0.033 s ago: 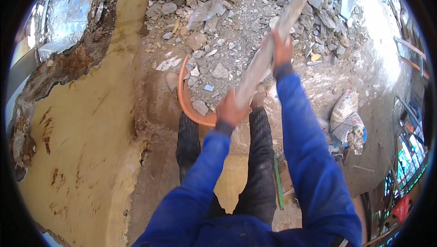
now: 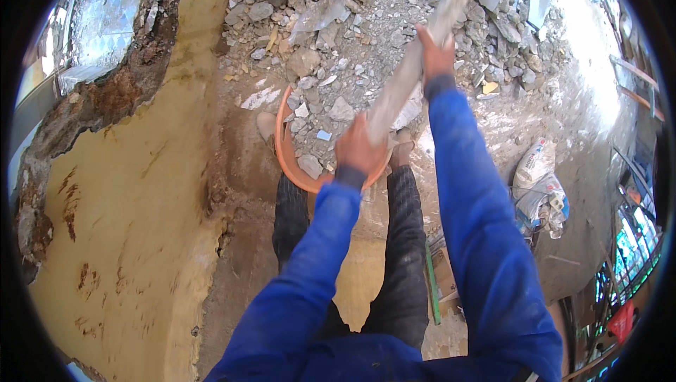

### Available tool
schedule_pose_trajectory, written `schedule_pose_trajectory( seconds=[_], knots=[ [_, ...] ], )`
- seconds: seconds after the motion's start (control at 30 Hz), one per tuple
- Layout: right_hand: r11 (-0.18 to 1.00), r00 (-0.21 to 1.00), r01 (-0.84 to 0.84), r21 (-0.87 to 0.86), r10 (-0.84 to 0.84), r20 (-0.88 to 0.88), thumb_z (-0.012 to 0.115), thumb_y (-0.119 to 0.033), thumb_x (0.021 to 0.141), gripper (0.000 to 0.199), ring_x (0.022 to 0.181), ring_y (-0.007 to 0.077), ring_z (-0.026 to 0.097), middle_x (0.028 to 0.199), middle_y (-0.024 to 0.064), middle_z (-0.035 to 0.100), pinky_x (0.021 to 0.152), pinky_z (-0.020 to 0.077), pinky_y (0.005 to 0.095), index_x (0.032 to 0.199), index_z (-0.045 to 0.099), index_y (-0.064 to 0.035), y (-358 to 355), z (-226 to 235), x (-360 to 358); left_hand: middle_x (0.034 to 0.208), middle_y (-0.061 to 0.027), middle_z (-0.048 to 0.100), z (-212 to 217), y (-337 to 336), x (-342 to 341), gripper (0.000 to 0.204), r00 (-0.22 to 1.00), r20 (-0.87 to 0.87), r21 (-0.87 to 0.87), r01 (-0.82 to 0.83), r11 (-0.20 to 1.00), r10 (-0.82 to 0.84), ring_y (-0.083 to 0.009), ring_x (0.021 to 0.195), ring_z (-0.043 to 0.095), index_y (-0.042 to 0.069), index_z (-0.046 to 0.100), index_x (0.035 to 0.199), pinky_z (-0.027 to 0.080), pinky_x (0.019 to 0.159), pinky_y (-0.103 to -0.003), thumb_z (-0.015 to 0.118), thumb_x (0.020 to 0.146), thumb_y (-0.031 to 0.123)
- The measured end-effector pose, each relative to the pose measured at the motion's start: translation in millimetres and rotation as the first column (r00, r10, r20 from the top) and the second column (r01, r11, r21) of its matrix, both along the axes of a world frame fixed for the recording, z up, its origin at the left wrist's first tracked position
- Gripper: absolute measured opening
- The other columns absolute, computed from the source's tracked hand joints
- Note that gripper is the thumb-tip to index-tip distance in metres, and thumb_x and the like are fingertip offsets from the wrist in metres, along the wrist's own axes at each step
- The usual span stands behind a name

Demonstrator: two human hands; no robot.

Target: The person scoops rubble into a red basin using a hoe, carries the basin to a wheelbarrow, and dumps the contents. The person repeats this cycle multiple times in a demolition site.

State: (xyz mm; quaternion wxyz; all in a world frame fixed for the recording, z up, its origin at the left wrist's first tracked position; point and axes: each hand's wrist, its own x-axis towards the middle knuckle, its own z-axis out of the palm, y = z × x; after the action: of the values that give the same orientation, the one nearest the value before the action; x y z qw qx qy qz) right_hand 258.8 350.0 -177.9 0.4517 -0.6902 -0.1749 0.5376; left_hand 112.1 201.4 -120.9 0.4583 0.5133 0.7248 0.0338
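There is one view, from a wide fisheye camera worn on the person's head. It looks steeply down along the body, so the blue sleeves rise from the lower edge and the dark trouser legs [image 2: 394, 255] sit near the middle. The left hand [image 2: 359, 148] and right hand [image 2: 435, 49] lie close below the lens, on a pale long handle [image 2: 415, 65]. Farther off, the rubble floor [image 2: 352, 23] fills the top. The yellow wall [image 2: 134, 192] bends along the left rim, and a dark round border frames the picture.
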Motion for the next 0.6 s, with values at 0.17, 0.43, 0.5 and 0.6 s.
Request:
schedule_pose_trajectory(
  seconds=[0.17,0.43,0.5,0.6],
  knots=[
    [0.856,0.69,-0.173,-0.487,0.458,0.56,0.076,-0.027,0.06,0.08,0.104,0.0358,0.052,0.115,0.0253,0.05,0.09,0.0412,0.0347,0.121,0.034,0.0036,15.2,-74.4,-18.5,0.092,-0.0259,0.057,-21.7,3.3,2.2,0.058,1.0,0.013,-0.254,-0.023,0.967,0.028,-0.0395,0.088,0.056,0.0,0.042,0.106,0.046,0.072,-0.044,0.068,0.066,0.033],
    [0.696,0.696,-0.314,-0.646,0.631,0.342,0.073,-0.027,0.065,0.087,0.112,0.0379,0.044,0.122,0.0282,0.042,0.096,0.0351,0.0355,0.129,0.024,0.0059,-190.1,-53.7,-60.4,0.086,-0.027,0.059,45.1,-184.8,-11.1,0.053,0.986,-0.118,-0.281,-0.149,0.948,0.12,-0.0427,0.082,0.056,0.0,0.043,0.098,0.045,0.07,-0.048,0.068,0.067,0.035],
    [0.681,0.67,-0.357,-0.64,0.663,0.332,0.072,-0.025,0.065,0.085,0.111,0.0372,0.044,0.121,0.0264,0.043,0.096,0.0356,0.0351,0.129,0.024,0.0049,-265.0,-28.4,-65.0,0.087,-0.0271,0.058,86.4,-232.0,-18.7,0.057,0.984,-0.122,-0.398,-0.17,0.901,0.132,-0.0428,0.083,0.056,0.001,0.042,0.102,0.044,0.07,-0.049,0.068,0.067,0.038],
    [0.719,0.795,-0.386,-0.578,0.577,0.187,0.074,-0.018,0.061,0.081,0.111,0.035,0.045,0.117,0.0235,0.045,0.094,0.0363,0.038,0.125,0.027,0.0027,-327.7,47.1,-81.5,0.086,-0.0249,0.059,141.7,-298.1,-31.7,0.057,0.982,-0.151,-0.552,-0.178,0.815,0.112,-0.0424,0.082,0.056,0.003,0.043,0.105,0.046,0.07,-0.048,0.067,0.067,0.037]
  ],
)
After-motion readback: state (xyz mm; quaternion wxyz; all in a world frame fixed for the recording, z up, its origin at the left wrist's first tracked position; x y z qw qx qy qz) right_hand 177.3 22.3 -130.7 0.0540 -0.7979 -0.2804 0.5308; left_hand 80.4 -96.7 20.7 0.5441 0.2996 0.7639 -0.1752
